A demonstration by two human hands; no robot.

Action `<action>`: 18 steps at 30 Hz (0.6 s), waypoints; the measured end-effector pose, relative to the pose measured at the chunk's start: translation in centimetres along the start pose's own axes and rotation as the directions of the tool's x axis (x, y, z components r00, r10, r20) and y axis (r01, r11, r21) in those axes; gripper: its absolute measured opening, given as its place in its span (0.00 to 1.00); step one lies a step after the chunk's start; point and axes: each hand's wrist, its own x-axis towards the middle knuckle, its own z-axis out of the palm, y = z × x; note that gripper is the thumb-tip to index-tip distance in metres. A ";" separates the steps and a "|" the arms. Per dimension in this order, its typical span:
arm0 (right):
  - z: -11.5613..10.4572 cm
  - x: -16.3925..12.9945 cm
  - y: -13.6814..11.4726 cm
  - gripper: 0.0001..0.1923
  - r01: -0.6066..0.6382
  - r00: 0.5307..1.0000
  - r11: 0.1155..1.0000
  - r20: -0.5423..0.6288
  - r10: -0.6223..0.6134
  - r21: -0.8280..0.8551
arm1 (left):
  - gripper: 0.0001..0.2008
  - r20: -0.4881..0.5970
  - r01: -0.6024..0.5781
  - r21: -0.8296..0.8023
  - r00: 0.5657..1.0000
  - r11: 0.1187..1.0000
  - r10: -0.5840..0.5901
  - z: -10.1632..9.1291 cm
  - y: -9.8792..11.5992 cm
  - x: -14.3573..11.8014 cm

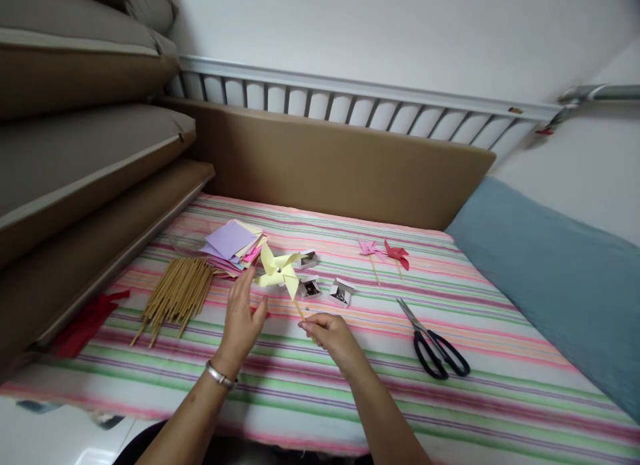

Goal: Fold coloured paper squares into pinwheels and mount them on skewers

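Yellow paper pinwheel [280,275] is just right of the paper stack [231,239], its stick [299,309] pinched by the right hand [327,331]; the left hand [244,318], grasping nothing, is beside it. It looks assembled, like the pink pinwheel [370,249] and red pinwheel [397,253] well right of the stack; the loose sticks [177,288], at the stack's near left, seem unused.

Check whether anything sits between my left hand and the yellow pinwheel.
Nothing visible does. Your left hand is open beside the yellow pinwheel, whether touching I can't tell; your right hand grips its stick.
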 end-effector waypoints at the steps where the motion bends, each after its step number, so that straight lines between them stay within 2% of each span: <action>1: 0.0 0.1 0.0 0.14 0.004 1.000 1.000 -0.010 -0.004 0.006 | 0.20 0.058 0.009 -0.021 0.998 1.000 -0.007 0.0 0.3 -0.2; 3: -0.1 0.2 0.1 0.14 0.019 0.999 1.000 -0.039 -0.018 0.013 | 0.12 0.168 0.020 -0.108 0.986 0.994 -0.002 -0.1 1.6 -0.7; 5: -0.2 0.3 0.2 0.13 0.050 0.996 0.999 -0.070 -0.049 0.019 | 0.10 0.283 0.035 -0.238 0.958 0.971 0.035 -0.3 3.2 -1.4; 7: -0.2 0.3 0.3 0.11 0.088 0.991 0.996 -0.100 -0.085 0.031 | 0.09 0.428 0.055 -0.346 0.898 0.937 0.105 -0.4 4.3 -1.9; 8: -0.4 0.4 0.3 0.11 0.098 0.988 0.994 -0.127 -0.092 0.043 | 0.10 0.468 0.072 -0.369 0.876 0.927 0.118 -0.3 4.4 -2.2; 11: -1.8 1.4 0.0 0.12 0.099 0.971 0.988 -0.227 -0.071 0.117 | 0.11 0.507 0.168 -0.394 0.859 0.904 0.062 0.7 3.2 -2.4; 14: -6.0 3.0 -0.4 0.13 0.133 0.907 0.979 -0.418 -0.056 0.156 | 0.13 0.555 0.237 -0.375 0.832 0.896 0.012 2.3 1.5 -2.5; 18: -13.7 4.8 -0.5 0.11 0.118 0.815 0.976 -0.580 0.009 0.181 | 0.15 0.582 0.207 -0.338 0.812 0.918 0.032 3.1 1.0 -2.8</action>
